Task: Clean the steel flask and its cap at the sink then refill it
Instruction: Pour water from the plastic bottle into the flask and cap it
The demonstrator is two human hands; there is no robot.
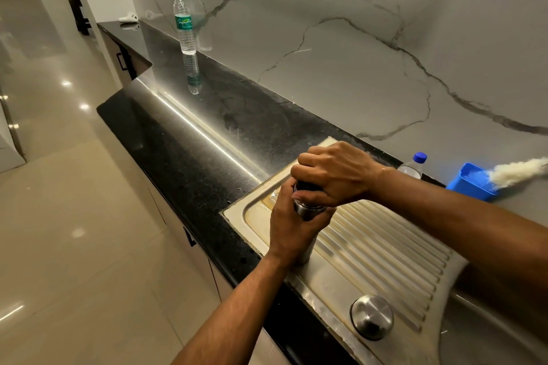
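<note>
Black granite counter (189, 139) under veined marble wall (355, 38), plastic bottle (184, 25) far left. Steel flask (308, 212) upright on ribbed drainboard (385, 249), near right. Left hand (292, 231) wrapped round body, right hand (332, 173) clenched over cap.

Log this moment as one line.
left hand grips upright steel flask | right hand grips its dark cap | on ribbed steel drainboard

water bottle (185, 27) green label: "signature"; smaller print unreadable.
</note>
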